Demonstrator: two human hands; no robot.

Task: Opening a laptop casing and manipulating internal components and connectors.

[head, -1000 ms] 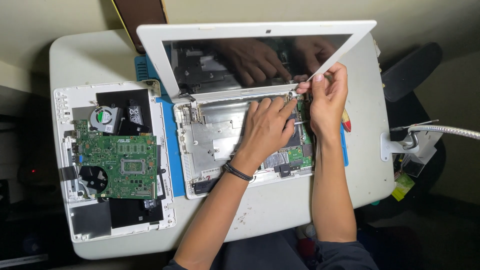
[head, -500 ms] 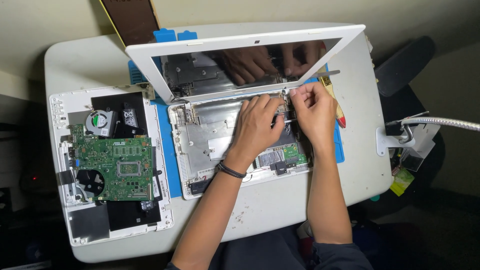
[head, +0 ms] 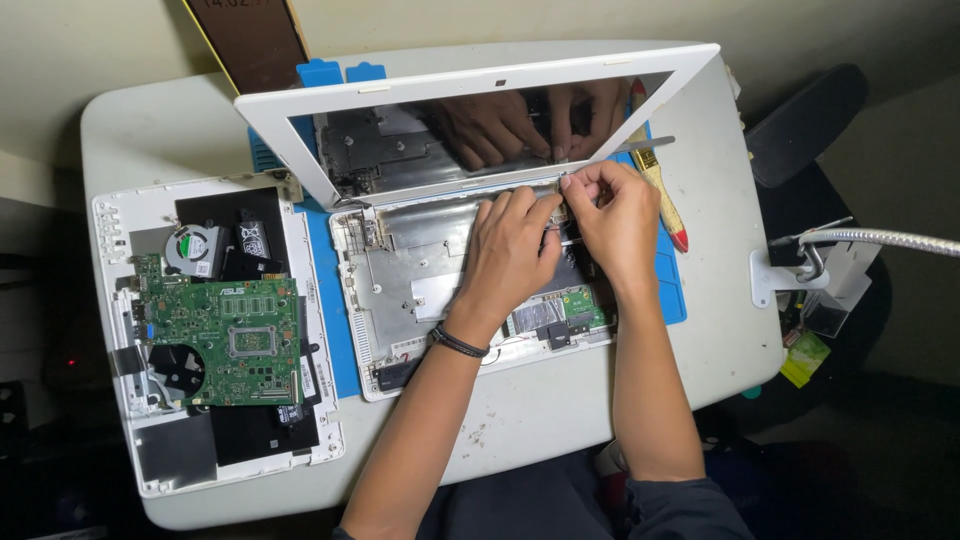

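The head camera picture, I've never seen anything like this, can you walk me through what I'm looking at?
This view comes from a camera worn on a person's head, looking down at a white table. An opened white laptop lies on a blue mat, its base stripped to bare metal, its screen tilted up. The left hand and right hand meet at the rear edge near the hinge, pinching something too small to identify. On the left lies a second opened laptop shell with a green circuit board and a fan. A brush rests on the right.
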